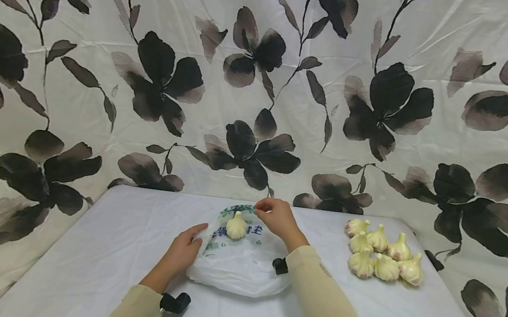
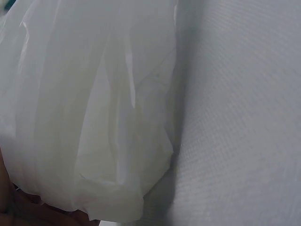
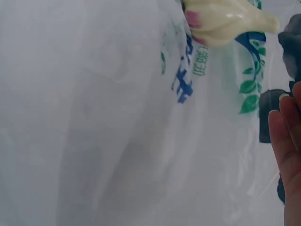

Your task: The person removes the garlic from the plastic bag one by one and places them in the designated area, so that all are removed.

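Observation:
A white plastic bag (image 1: 238,274) with blue and green print lies on the white table. On its printed part sits one garlic bulb (image 1: 236,226), pale with a pinkish base in the right wrist view. My left hand (image 1: 183,251) grips the bag's left edge; its fingers (image 2: 42,212) show dimly beneath the plastic in the left wrist view. At the far edge, my right hand (image 1: 277,219) pinches the bag between thumb and index finger, just right of the bulb. Its other fingers (image 3: 282,136) look fairly straight in the right wrist view.
Several garlic bulbs (image 1: 386,251) stand grouped on the table's right side. Behind the table (image 1: 117,247) hangs a pale cloth (image 1: 313,150) with dark flower print. Each wrist carries a small black camera (image 1: 175,302).

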### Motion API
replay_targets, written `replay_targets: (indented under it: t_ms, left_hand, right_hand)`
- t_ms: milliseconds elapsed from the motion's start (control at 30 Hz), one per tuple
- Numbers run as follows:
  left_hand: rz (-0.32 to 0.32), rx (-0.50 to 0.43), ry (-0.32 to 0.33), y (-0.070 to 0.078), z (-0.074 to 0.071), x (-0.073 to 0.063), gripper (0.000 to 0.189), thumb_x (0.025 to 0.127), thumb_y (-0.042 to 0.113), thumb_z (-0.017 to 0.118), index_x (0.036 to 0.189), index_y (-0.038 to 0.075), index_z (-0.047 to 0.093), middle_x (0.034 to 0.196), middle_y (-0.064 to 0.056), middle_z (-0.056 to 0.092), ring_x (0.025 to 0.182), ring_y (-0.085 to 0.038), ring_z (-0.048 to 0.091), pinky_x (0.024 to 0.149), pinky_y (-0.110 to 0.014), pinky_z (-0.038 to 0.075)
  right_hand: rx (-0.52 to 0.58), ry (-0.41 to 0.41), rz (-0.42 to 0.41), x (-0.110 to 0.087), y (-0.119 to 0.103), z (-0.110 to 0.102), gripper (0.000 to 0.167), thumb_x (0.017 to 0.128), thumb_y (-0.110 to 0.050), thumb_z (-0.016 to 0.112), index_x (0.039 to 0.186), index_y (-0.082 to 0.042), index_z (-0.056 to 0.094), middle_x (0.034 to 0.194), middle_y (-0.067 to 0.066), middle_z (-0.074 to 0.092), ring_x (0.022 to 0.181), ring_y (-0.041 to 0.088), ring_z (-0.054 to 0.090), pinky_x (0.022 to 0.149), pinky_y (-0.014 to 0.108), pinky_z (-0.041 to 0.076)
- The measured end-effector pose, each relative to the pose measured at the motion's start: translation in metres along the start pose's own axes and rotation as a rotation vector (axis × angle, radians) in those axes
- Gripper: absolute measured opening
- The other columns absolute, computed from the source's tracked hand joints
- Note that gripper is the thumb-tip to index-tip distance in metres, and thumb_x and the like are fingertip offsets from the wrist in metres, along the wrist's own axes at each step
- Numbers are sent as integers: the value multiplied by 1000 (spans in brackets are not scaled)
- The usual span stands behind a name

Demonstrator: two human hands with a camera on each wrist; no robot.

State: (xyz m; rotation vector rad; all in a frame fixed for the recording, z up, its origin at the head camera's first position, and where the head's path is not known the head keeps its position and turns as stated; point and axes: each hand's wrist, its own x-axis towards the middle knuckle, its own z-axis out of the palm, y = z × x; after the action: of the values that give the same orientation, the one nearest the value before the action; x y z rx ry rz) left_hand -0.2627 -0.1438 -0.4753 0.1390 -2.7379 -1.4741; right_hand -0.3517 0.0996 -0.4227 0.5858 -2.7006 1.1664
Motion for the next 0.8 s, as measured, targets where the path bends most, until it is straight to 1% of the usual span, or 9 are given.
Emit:
replay_targets:
  t_ms: [167,300,500,667,733,800]
  left_hand:
    - [-6,-4,-7,1,1,0,48,100,12,40,147,15,41,155,-16,35,145,-38,28,115,-58,26]
    - [-4,-3,-10,2,0,0,48,100,13,41,147,16,41,155,-16,35,145,-38,28,115,-59,26]
    - [1,-1,-8,1,0,0,48,99,12,41,147,15,42,154,-17,36,145,-38,29,115,-59,26]
    - [3,5,3,1,0,0,48,99,12,41,147,15,43,154,-17,37,144,-38,30,114,-59,27]
    - [6,7,6,1,1,0,48,99,12,41,147,14,43,153,-17,38,144,-38,31,114,-59,28]
    - [7,10,6,1,0,0,48,99,12,41,147,14,43,153,-17,38,144,-38,31,114,-59,28]
  right_hand:
    - [43,-10,20,-1,1,12,19,91,-19,66,106,-9,73,100,2,72,97,21,66,83,39,55]
    - [72,-37,32,-1,0,19,25,90,-20,67,113,-11,71,108,4,71,104,23,65,86,39,55]
    - [99,-114,48,0,-3,28,31,92,-21,65,122,-14,66,123,6,67,114,24,62,91,39,54]
    - [117,-189,48,0,-4,34,39,93,-23,63,131,-18,61,133,3,61,121,25,59,97,40,52]
    - [113,-211,37,1,-5,36,39,93,-23,62,132,-19,60,135,2,60,123,25,58,98,40,51]
    - [107,-214,19,1,-6,37,38,93,-22,62,131,-18,61,134,2,61,122,25,59,97,39,52]
